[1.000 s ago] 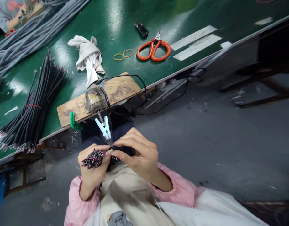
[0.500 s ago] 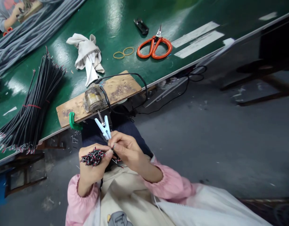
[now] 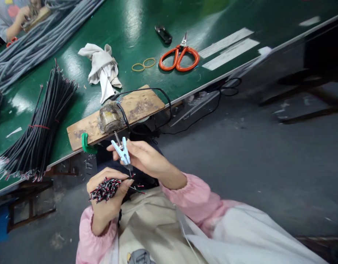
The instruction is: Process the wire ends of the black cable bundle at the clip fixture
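Observation:
My left hand (image 3: 111,205) is closed around a bundle of thin black cables (image 3: 105,190), whose red, white and black wire ends stick up from the fist. Between its thumb and forefinger, one cable's wire ends point toward the tip below the clothespin. My right hand (image 3: 147,159) wraps round the light blue clothespin (image 3: 123,153), its fingers reaching behind to the left side and the thumb on the right. That clothespin sits on the shaft of a small motor (image 3: 109,118), taped onto a wooden board (image 3: 143,103) at the table's edge.
A green clamp (image 3: 88,143) grips the board. On the green table lie a tied bundle of black cables (image 3: 45,117), grey cables (image 3: 48,40), a white cloth (image 3: 101,68), rubber bands (image 3: 143,65), orange-handled scissors (image 3: 180,58) and a black cutter (image 3: 163,35). Another person's hand (image 3: 22,16) works at far left.
My right hand has left the wire ends by my left thumb and moved up to the clothespin. My left hand has shifted slightly left and down with the bundle.

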### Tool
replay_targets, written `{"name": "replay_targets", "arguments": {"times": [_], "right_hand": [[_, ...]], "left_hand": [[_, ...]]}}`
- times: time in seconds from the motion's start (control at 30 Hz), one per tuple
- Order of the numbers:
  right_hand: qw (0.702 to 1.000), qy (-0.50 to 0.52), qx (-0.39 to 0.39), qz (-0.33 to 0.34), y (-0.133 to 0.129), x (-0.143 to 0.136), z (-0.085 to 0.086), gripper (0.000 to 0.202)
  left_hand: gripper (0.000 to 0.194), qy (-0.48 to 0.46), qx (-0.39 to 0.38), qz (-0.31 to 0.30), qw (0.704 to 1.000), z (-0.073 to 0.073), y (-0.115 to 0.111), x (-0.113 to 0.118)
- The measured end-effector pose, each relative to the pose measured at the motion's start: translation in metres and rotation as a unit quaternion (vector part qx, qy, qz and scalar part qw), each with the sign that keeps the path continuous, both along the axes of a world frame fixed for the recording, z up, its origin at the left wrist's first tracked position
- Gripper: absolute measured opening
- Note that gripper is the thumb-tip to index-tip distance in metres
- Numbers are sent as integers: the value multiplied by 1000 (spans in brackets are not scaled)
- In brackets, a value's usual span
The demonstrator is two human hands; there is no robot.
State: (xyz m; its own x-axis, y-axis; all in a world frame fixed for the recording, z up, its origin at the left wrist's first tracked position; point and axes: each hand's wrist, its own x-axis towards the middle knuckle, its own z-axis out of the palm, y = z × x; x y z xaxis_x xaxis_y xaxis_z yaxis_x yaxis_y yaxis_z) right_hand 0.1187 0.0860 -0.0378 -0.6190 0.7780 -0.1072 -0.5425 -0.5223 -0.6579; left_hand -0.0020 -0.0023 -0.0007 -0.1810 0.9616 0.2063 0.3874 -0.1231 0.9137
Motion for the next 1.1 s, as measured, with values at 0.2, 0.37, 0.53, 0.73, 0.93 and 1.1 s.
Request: {"name": "replay_targets", "arguments": {"times": [0.2,0.37,0.53,0.73,0.93,1.1], "right_hand": [[999,31,-37,0,2,-16,1,52],[995,70,-59,25,0,-18,-2,52],[989,57,-137,-5,-1,-18,-18,55],[993,10,-106,-46,-11,-1,-35,44],[990,-101,39,-91,-28,21,-28,33],[943,-150,263,-140,-32,31,-14,26]], "left_hand": [[8,12,-4,35,999,-3,5,1],[10,16,-21,52,998,-3,11,3],[9,14,-21,54,998,-2,11,4],[10,15,-7,24,1000,-1,5,1],[11,-3,9,-24,1000,-2,3,-4],[10,-2,3,-48,999,-2,1,-5]]}}
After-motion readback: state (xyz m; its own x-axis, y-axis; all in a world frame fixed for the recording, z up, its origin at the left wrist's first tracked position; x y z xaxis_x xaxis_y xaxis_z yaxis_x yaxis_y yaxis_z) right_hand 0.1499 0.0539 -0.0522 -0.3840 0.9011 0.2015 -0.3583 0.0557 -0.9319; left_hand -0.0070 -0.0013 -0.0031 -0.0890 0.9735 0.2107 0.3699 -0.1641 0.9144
